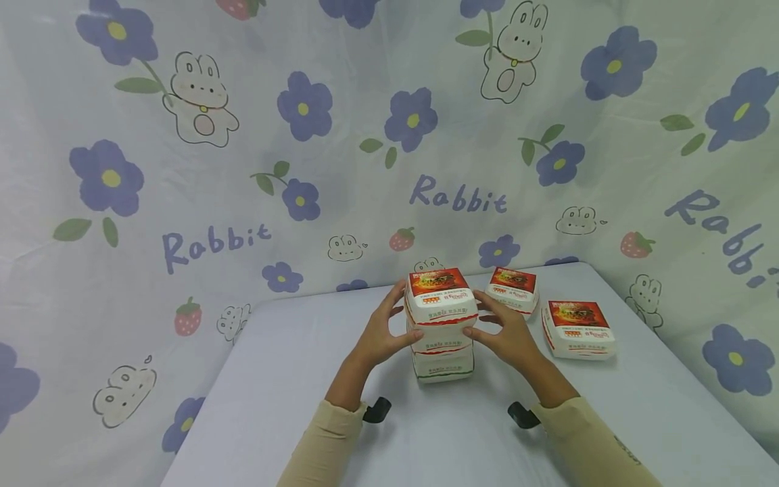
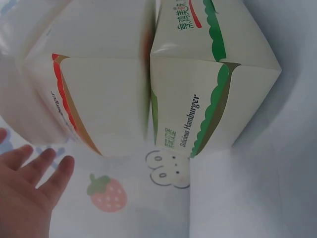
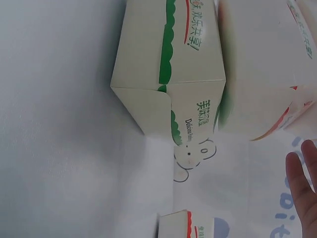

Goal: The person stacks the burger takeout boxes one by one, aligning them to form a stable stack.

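Three paper hamburger boxes stand stacked on the table. The top box (image 1: 441,312) has a red burger picture on its lid, the middle box (image 1: 439,345) a red wavy edge, and the bottom box (image 1: 444,370) a green one. My left hand (image 1: 385,333) is at the stack's left side, fingers beside the top box and thumb near the front. On the right side, my right hand (image 1: 510,335) mirrors it. Both wrist views show straight, spread fingers (image 2: 55,181) on the left hand and similar fingers (image 3: 298,183) on the right, beside the upper boxes.
Two more hamburger boxes sit on the right: one box (image 1: 512,291) farther back and one box (image 1: 579,331) nearer. A white table (image 1: 292,379) carries everything. Behind it hangs a curtain (image 1: 341,162) printed with rabbits and flowers. Black wrist cameras (image 1: 377,410) stick out below the hands.
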Motion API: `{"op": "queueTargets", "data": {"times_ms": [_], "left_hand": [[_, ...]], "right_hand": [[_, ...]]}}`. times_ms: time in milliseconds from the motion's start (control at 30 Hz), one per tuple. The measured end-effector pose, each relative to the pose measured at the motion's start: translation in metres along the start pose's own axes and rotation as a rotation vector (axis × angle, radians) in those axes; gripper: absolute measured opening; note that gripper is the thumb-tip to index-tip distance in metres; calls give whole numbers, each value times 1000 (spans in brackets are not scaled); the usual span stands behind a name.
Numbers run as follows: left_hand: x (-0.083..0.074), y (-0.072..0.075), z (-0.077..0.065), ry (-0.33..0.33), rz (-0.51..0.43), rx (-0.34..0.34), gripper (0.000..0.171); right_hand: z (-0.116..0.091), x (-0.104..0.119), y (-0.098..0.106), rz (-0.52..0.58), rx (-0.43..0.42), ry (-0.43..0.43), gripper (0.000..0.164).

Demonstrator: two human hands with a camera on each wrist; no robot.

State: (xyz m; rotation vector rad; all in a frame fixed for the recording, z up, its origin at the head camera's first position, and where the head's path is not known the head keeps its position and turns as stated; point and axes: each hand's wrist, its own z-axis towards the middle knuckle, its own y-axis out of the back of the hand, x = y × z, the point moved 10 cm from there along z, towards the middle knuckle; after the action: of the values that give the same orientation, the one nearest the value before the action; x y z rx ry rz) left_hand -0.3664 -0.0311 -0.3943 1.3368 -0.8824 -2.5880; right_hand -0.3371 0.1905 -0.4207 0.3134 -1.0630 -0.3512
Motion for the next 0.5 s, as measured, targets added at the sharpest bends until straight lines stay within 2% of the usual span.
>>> {"op": "queueTargets", "data": {"times_ms": [500], "left_hand": [[-4,3,-3,-13,-12,10,94]], "right_hand": [[0,7,-2,24,3,41,78]]}}
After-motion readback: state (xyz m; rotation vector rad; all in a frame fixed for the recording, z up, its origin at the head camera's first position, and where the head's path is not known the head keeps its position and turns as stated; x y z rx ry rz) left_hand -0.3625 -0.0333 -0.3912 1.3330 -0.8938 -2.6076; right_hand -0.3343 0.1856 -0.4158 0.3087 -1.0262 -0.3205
